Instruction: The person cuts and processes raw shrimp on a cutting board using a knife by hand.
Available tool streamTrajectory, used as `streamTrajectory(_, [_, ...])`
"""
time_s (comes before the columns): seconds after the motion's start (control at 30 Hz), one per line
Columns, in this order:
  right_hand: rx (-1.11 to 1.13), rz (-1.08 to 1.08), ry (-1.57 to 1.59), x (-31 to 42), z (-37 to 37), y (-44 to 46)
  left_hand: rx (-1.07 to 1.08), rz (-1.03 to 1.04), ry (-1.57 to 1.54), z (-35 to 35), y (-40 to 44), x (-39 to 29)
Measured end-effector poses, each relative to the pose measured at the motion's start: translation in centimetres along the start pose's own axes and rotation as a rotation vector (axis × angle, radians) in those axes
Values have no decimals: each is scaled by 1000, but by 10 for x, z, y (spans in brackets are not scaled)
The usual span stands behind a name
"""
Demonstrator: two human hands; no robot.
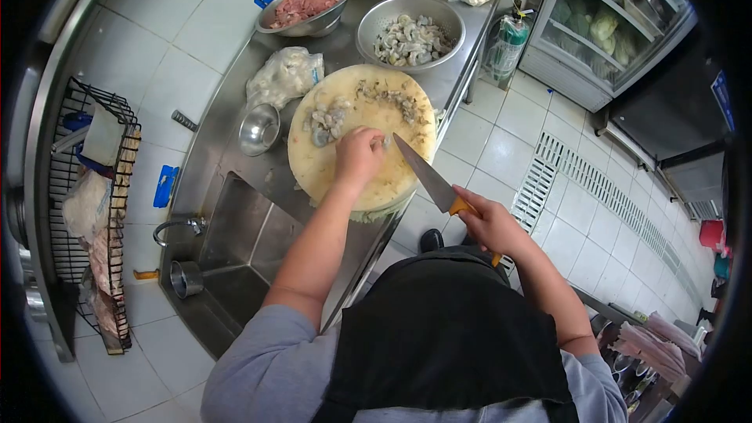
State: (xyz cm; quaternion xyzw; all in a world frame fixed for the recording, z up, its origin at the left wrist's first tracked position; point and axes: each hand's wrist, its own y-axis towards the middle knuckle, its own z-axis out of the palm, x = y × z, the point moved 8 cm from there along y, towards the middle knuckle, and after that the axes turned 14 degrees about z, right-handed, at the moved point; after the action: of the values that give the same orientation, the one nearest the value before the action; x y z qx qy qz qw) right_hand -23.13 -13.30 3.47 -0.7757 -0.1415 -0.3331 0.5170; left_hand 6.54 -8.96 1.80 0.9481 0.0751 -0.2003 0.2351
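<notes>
My left hand (360, 157) is closed over the middle of a round cutting board (368, 180), its fingertips pinching a small greyish piece that looks like shrimp (384, 141). In my right hand (492, 223) is the orange handle of a large knife (427, 176), whose tip points at that piece from the right. A pile of peeled shrimp (327, 120) lies on the board's left side. Dark grey scraps (399, 99) are spread along its upper right. Beyond the board stands a perforated metal colander (454, 29) holding more shrimp.
Left of the board are a plastic bag (286, 77) and an empty metal bowl (259, 129). Raw meat fills another bowl (333, 23) at the back. A sink (235, 235) lies lower left. A glass-door fridge (580, 82) stands upper right.
</notes>
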Motion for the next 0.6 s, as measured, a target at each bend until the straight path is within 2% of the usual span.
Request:
streamTrajectory(0.1, [41,29,38,-1,3,3,70,-3,-3,3,2,-4])
streamTrajectory(0.33, [100,13,79,-2,6,11,83,19,53,6,0,0])
streamTrajectory(0.6, [49,54,82,10,5,14,60,6,-28,6,-2,1])
